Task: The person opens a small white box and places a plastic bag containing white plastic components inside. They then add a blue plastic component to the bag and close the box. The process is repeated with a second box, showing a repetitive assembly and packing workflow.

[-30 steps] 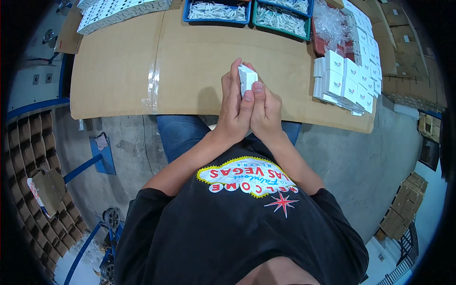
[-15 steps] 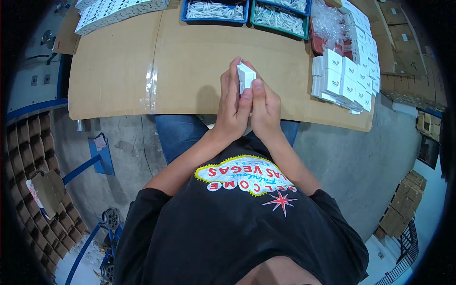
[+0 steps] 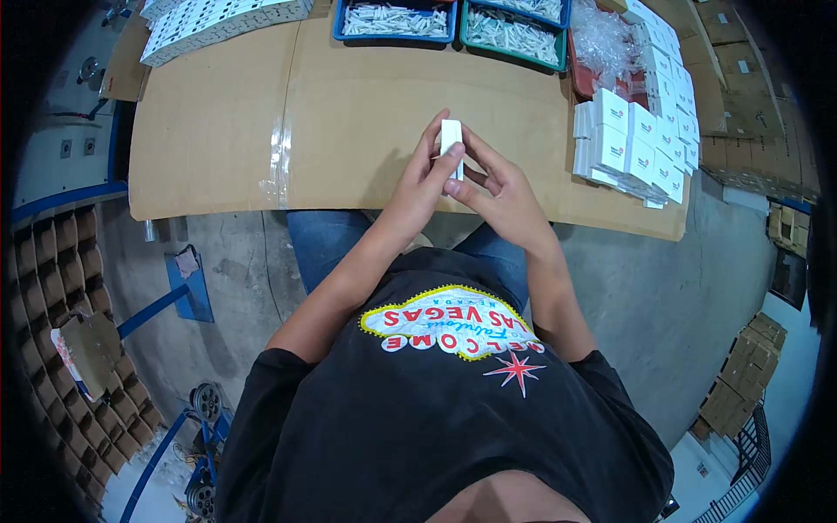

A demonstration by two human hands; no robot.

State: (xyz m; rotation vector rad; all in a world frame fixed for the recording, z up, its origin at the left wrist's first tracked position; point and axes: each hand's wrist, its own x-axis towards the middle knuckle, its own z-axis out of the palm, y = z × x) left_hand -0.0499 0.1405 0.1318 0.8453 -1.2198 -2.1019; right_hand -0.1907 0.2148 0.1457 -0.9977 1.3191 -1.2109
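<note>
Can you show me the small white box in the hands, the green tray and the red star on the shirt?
Small white box (image 3: 451,133): head view, on its upper face.
Green tray (image 3: 513,57): head view, on its near wall.
Red star (image 3: 515,375): head view, on its centre.

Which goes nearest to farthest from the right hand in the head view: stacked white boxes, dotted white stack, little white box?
1. Little white box: held, left of right hand.
2. Stacked white boxes: right side.
3. Dotted white stack: upper left.

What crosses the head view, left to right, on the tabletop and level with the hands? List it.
Clear tape strip → left hand → white box-shaped item → right hand → stacked white boxes.
</note>
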